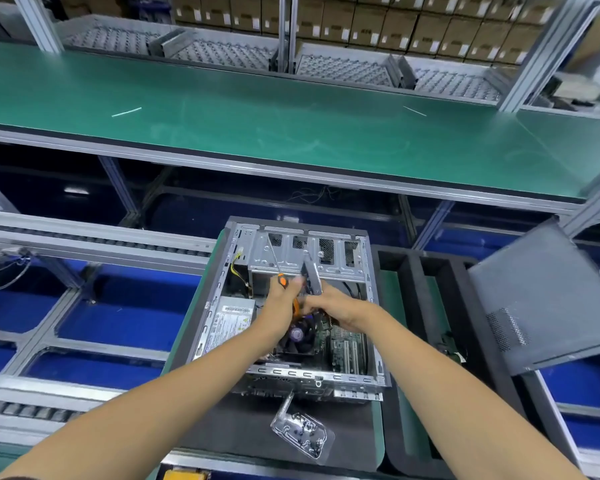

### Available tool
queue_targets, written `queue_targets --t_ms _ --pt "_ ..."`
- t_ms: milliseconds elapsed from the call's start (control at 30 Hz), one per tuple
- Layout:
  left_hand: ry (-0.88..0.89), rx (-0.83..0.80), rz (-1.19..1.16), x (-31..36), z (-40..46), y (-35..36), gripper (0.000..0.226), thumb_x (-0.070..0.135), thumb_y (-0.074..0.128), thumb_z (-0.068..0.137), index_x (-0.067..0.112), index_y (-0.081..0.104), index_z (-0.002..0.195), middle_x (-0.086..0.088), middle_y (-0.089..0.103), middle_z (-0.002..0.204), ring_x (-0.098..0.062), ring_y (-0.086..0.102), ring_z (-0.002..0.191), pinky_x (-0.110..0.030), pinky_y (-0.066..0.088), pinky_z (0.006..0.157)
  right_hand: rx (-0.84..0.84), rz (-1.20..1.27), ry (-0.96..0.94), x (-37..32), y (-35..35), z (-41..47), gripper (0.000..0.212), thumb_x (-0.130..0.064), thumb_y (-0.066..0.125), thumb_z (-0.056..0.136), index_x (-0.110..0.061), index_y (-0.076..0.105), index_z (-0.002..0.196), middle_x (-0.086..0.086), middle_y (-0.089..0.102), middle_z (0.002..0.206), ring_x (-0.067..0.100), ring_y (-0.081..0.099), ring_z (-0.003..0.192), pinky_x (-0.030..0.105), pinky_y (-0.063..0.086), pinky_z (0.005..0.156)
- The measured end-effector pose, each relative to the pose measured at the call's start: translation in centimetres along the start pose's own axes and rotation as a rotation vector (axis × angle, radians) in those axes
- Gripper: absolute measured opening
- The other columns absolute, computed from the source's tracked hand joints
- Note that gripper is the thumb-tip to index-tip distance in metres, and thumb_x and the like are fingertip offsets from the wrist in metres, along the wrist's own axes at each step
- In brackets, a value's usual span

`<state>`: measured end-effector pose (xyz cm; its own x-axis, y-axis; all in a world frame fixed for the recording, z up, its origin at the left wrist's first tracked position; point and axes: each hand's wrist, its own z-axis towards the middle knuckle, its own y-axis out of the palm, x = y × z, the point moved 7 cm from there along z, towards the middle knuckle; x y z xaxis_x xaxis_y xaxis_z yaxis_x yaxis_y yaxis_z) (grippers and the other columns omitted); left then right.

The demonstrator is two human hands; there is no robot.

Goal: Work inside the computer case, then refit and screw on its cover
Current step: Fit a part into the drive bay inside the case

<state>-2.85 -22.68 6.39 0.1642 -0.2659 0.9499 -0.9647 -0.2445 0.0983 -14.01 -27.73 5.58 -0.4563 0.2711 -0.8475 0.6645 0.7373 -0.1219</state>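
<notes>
An open computer case (373, 377) lies on its side on a dark mat, its inside facing up. Both my hands are over its middle, above the fan (297, 336) and motherboard (347, 348). My left hand (281, 297) grips a screwdriver (282, 280) with an orange and black handle, its shaft pointing up toward the drive cage (284, 256). My right hand (336, 303) holds a flat grey metal part (313, 275), tilted upright. The dark grey cover (548, 296) leans off to the right of the case.
A clear plastic tray of several screws (303, 433) sits in front of the case. Black foam frames (426, 271) lie to the right. A green bench (291, 119) runs across behind, and roller rails (84, 237) stretch to the left.
</notes>
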Motion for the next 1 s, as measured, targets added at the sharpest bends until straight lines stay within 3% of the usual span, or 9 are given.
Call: queue_targets --t_ms 100,233,333,500,633,733,767,867,1000 --pt "0.109 0.065 0.193 0.4 0.2 -0.5 0.016 0.019 0.066 0.098 0.014 0.062 0.113 -0.005 0.068 0.119 -0.021 0.068 0.107 -0.038 0.056 0.095 0.082 0.210 -0.019 0.6 -0.8 -0.7 0.038 0.014 0.048 0.077 -0.002 0.058 0.110 0.019 0.065 0.102 0.029 0.070 0.096 0.033 0.056 0.074" --pt "0.016 0.233 0.470 -1.0 0.2 -0.9 0.034 0.035 0.075 0.090 0.017 0.046 0.092 -0.003 0.038 0.111 -0.015 0.052 0.084 -0.029 0.045 0.067 0.165 0.315 0.039 2.4 -0.2 -1.7 0.036 0.016 0.043 0.077 -0.012 0.049 0.099 0.004 0.064 0.094 0.018 0.064 0.086 0.031 0.051 0.069" --pt "-0.099 0.262 0.401 -2.9 0.8 -1.1 0.029 0.020 0.073 0.092 0.015 0.044 0.095 -0.006 0.039 0.110 -0.015 0.048 0.074 -0.028 0.041 0.064 0.118 0.502 0.143 4.6 0.6 -2.0 0.028 0.012 0.037 0.079 -0.004 0.058 0.090 0.013 0.069 0.087 0.029 0.071 0.077 0.035 0.060 0.066" --pt "-0.123 0.149 0.206 -3.9 1.9 -0.3 0.036 0.009 0.076 0.090 0.015 0.052 0.117 0.003 0.059 0.127 -0.016 0.057 0.107 -0.032 0.041 0.088 0.278 0.566 0.304 7.4 -1.6 -2.1 0.025 0.000 0.040 0.078 -0.005 0.049 0.101 0.016 0.063 0.098 0.035 0.066 0.084 0.045 0.057 0.084" --pt "-0.106 0.169 0.115 -3.6 2.6 0.8 0.033 0.003 0.078 0.087 0.019 0.057 0.107 0.006 0.062 0.125 -0.007 0.062 0.091 -0.019 0.050 0.066 0.445 0.553 0.320 7.6 -3.1 -2.2 0.012 -0.005 0.045 0.080 -0.011 0.045 0.090 0.015 0.057 0.097 0.032 0.062 0.075 0.040 0.052 0.075" --pt "-0.099 0.205 0.065 -3.8 3.2 1.5 0.036 -0.004 0.075 0.086 0.021 0.048 0.085 0.001 0.066 0.125 -0.015 0.063 0.103 -0.033 0.053 0.087 0.529 0.513 0.314 7.5 -3.6 -1.9 0.015 -0.005 0.046 0.087 -0.010 0.049 0.101 0.016 0.055 0.106 0.032 0.060 0.087 0.042 0.049 0.080" --pt "-0.096 0.219 0.031 -3.9 3.3 1.7 0.038 -0.007 0.073 0.086 0.021 0.047 0.083 -0.001 0.066 0.124 -0.014 0.064 0.101 -0.030 0.055 0.083 0.558 0.501 0.300 7.5 -3.8 -1.7 0.024 -0.005 0.048 0.088 -0.010 0.048 0.111 0.017 0.054 0.113 0.034 0.060 0.098 0.044 0.049 0.085" --pt "-0.101 0.266 -0.094 -4.5 3.4 1.9 0.033 -0.009 0.071 0.087 0.020 0.057 0.091 0.000 0.068 0.117 -0.010 0.066 0.092 -0.017 0.056 0.061 0.611 0.513 0.229 6.9 -3.7 -1.7 0.054 -0.003 0.053 0.090 -0.016 0.040 0.140 0.018 0.053 0.135 0.031 0.059 0.099 0.036 0.051 0.071" --pt "-0.081 0.324 -0.148 -5.2 4.2 1.7 0.026 -0.005 0.072 0.088 0.009 0.060 0.106 -0.002 0.066 0.105 -0.021 0.064 0.096 -0.035 0.055 0.084 0.598 0.535 0.256 6.7 -3.3 -2.2 0.061 -0.006 0.054 0.090 -0.016 0.037 0.148 0.012 0.047 0.144 0.031 0.057 0.111 0.039 0.054 0.071"
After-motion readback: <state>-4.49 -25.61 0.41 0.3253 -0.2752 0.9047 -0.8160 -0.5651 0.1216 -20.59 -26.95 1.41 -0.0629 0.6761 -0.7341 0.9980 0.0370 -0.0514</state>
